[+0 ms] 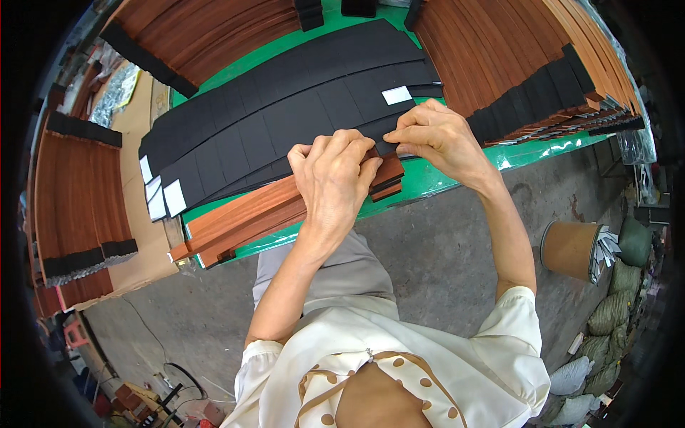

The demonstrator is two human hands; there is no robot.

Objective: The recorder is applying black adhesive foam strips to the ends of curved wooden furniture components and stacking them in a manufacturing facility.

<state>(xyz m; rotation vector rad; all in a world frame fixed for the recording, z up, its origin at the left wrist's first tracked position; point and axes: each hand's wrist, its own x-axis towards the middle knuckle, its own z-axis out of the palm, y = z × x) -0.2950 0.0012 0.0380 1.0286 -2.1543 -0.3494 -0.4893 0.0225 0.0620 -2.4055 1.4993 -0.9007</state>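
My left hand [332, 175] is closed over the right end of several reddish-brown wooden strips [246, 214], which lie slanting along the near edge of the table. Just right of it, my right hand [444, 143] pinches a small black pad [385, 148] between thumb and fingertips, close to the strip ends. Most of that pad is hidden by my fingers. Beyond both hands, overlapping black sheets [285, 128] are spread, scored into rectangles. A white patch [397, 95] shows on their right part, and white pieces [173, 197] show at the left corners.
Stacks of brown strips with black-wrapped ends stand at the far left [207, 36], right [492, 50] and left [82, 192]. The table has a glossy green cover [499, 158]. On the floor at right are a brown bin [567, 250] with white scraps and several sacks [614, 310].
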